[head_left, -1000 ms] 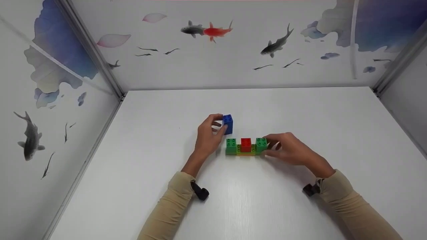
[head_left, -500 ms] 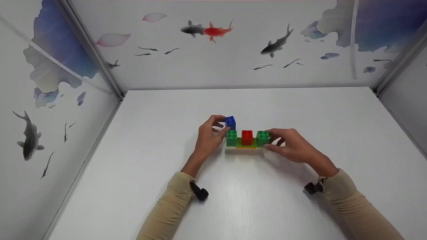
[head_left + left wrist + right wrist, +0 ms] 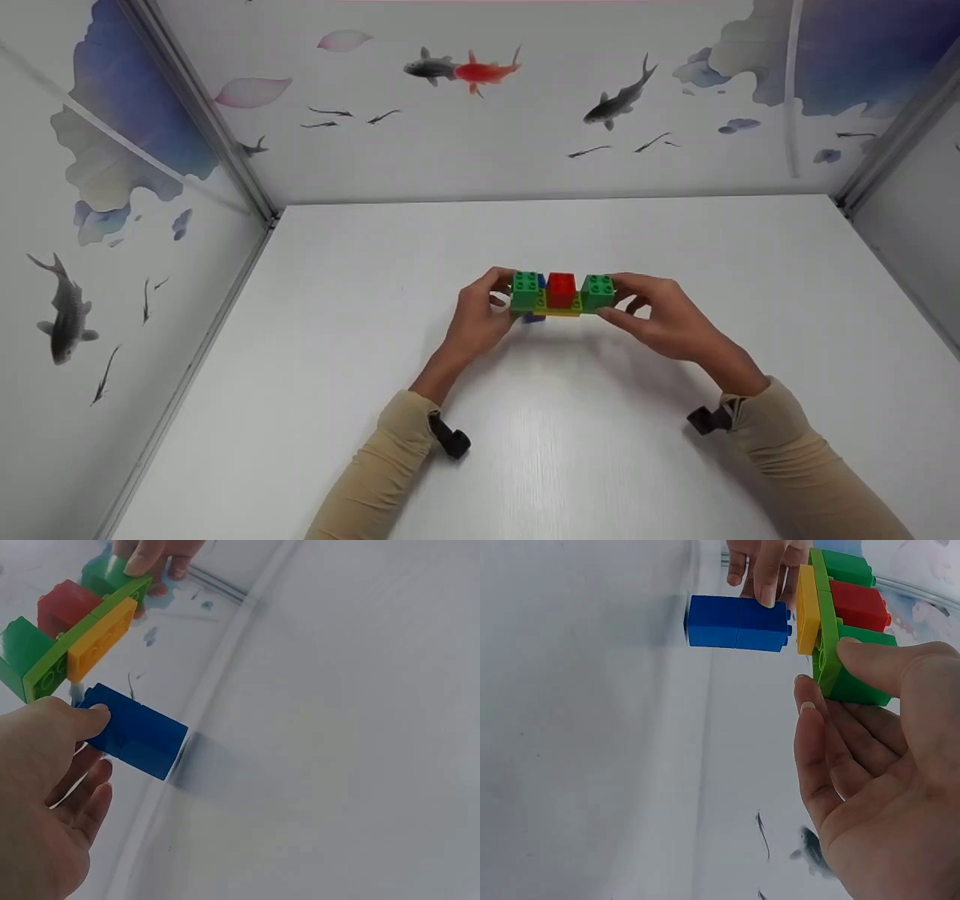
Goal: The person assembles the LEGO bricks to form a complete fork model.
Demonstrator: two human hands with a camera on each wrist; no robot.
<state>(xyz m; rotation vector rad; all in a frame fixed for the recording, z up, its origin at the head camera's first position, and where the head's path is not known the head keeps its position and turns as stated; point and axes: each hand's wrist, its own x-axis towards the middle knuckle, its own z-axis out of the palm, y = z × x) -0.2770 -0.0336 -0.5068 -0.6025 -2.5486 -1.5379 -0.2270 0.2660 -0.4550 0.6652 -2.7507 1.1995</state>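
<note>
My right hand (image 3: 667, 319) pinches one end of a brick assembly, thumb on a green brick (image 3: 862, 664). The assembly is a lime-green base (image 3: 826, 630) bearing a red brick (image 3: 561, 289) between two green ones, with a yellow-orange brick (image 3: 101, 641) on its underside. My left hand (image 3: 484, 315) grips a stack of two blue bricks (image 3: 735, 622) near its studded end, thumb on its side. In the right wrist view, the blue studs face the yellow-orange brick across a small gap. In the head view, the assembly hides most of the blue stack.
A white tabletop (image 3: 555, 450) lies beneath both hands. White panels with painted fish and leaves stand at the back (image 3: 525, 157) and at the left (image 3: 187, 247); another wall (image 3: 915, 187) rises at the right. Each wrist carries a small black camera.
The right hand has lifted the brick assembly off the table and moved it away from me, over the blue stack. The left hand with the blue bricks has shifted slightly right.
</note>
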